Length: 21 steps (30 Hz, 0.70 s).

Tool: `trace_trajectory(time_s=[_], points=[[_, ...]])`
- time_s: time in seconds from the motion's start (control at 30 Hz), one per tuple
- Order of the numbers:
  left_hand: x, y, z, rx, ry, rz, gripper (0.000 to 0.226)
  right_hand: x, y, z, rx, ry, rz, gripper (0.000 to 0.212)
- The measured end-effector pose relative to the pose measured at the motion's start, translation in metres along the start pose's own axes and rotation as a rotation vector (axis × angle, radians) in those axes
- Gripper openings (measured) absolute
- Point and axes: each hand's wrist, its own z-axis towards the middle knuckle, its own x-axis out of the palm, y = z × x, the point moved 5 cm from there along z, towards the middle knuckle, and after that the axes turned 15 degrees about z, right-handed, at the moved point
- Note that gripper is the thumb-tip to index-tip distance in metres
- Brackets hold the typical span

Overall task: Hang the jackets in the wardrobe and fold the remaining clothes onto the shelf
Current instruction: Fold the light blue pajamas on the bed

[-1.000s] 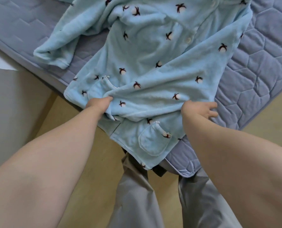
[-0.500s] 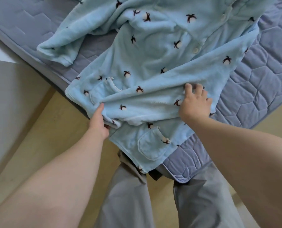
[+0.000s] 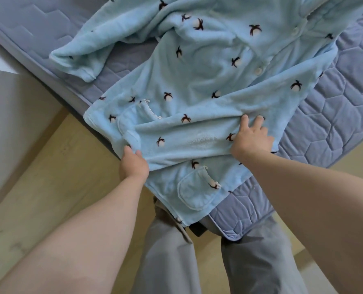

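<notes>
Fleece jacket [image 3: 208, 81] lengthwise, hem [image 3: 165, 201] nearest

The fluffy top [image 3: 208, 85] is light blue with little dark and white dots, the bed cover [image 3: 329, 115] is grey-blue, the floor [image 3: 55, 183] is yellow, and the trousers [image 3: 168, 262] are grey.

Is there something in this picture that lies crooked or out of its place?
Yes. The light blue pyjama top lies crumpled and askew on the mattress: its hem with one pocket hangs over the corner, and a sleeve is bunched. The left hand grips a fold; the right hand rests flat on it. Nothing looks damaged.
</notes>
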Motion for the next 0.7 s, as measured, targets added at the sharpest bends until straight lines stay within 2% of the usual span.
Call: trace_trajectory(time_s=[0.1,0.17,0.27,0.33,0.43,0.5,0.53,0.63,0.7], points=[[0.008,-0.003,0.008,-0.094,0.134,-0.006,0.029,0.000,0.013,-0.001,-0.003,-0.086,0.104,0.067],[0.001,-0.005,0.014,-0.128,0.104,-0.077,0.043,0.002,0.038,-0.004,-0.133,-0.156,0.232,0.055],[-0.014,-0.014,0.023,-0.063,-0.009,-0.201,0.038,0.012,0.086,-0.012,-0.362,-0.153,0.290,0.047],[-0.020,-0.016,0.032,-0.059,-0.030,-0.264,0.033,0.020,0.114,-0.012,-0.437,-0.127,0.270,0.046],[-0.019,-0.010,0.050,-0.035,0.100,-0.204,0.032,0.031,0.137,0.001,-0.291,-0.008,0.270,0.045],[-0.023,-0.008,0.060,-0.025,0.180,-0.128,0.037,0.033,0.146,0.012,-0.179,0.049,0.243,0.035],[-0.031,-0.010,0.065,-0.025,0.158,-0.100,0.040,0.030,0.151,0.016,-0.153,0.047,0.213,0.033],[-0.068,-0.031,0.080,0.079,-0.075,-0.081,0.043,0.012,0.177,0.026,-0.165,-0.028,0.208,0.030],[-0.092,-0.051,0.095,0.124,-0.079,-0.287,0.034,-0.001,0.203,0.030,-0.225,-0.068,0.270,0.026]])
